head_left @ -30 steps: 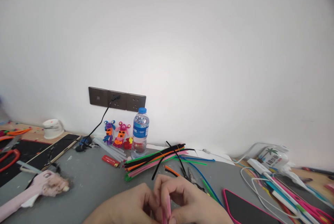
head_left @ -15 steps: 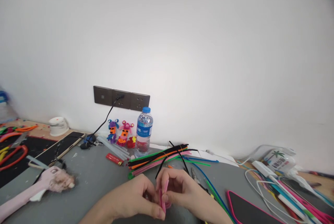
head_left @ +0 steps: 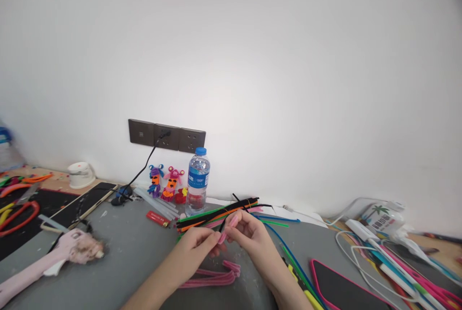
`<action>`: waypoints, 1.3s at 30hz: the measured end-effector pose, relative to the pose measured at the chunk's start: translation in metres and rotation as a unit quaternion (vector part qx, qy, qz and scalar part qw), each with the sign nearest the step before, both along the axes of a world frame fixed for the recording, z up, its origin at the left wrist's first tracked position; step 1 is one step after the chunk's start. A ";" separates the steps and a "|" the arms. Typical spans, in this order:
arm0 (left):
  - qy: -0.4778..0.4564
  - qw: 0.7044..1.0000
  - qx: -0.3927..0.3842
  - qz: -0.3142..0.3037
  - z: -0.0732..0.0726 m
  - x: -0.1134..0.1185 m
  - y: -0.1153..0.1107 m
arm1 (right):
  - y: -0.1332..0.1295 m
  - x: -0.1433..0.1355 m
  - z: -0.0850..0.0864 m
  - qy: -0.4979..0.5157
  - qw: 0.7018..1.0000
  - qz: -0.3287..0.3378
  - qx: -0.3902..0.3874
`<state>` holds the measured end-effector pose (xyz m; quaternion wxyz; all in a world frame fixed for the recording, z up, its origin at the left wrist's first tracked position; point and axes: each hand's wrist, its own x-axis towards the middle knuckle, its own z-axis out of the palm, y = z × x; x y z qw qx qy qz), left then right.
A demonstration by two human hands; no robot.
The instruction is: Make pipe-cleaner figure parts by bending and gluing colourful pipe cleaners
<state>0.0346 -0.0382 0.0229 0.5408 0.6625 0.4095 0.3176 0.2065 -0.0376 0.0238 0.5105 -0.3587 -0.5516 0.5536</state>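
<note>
Between my two hands is a folded pink pipe cleaner (head_left: 234, 222). My left hand (head_left: 195, 247) pinches its lower end between thumb and fingers. My right hand (head_left: 247, 233) grips the upper part with thumb and forefinger, and its curled fingers hide some of it. Below them on the grey mat, bent pink pipe cleaners (head_left: 216, 278) lie in a bunch, partly behind my left forearm. Just beyond my hands is a bundle of pipe cleaners (head_left: 216, 216) in black, orange, green and pink.
A water bottle (head_left: 198, 180) stands behind the bundle, beside small pipe-cleaner figures (head_left: 171, 185). A pink glue gun (head_left: 57, 257) lies left, with scissors (head_left: 21, 216) farther off. At right are a pink-edged phone (head_left: 346, 286), white cables (head_left: 357, 257) and green and blue pipe cleaners (head_left: 298, 262).
Both hands have risen slightly, away from me, with the pink pipe cleaner. The pink bunch on the mat, mostly hidden before, now shows beneath them.
</note>
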 end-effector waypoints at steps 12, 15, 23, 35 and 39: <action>0.071 0.995 0.070 -0.017 -0.004 0.002 -0.003 | 0.002 -0.001 -0.002 -0.008 0.999 -0.018 0.033; 0.074 0.994 0.077 -0.008 -0.004 0.003 -0.004 | 0.002 0.000 -0.002 -0.012 0.999 -0.022 0.041; 0.068 0.993 0.099 -0.004 -0.001 0.002 -0.005 | 0.001 -0.001 -0.001 0.002 0.999 -0.020 0.035; 0.161 0.963 0.216 -0.013 0.003 -0.001 -0.012 | 0.000 -0.004 -0.002 0.012 0.999 -0.021 0.027; 0.157 0.956 0.249 -0.001 -0.003 0.000 -0.011 | 0.002 -0.005 -0.004 0.018 0.998 -0.052 0.036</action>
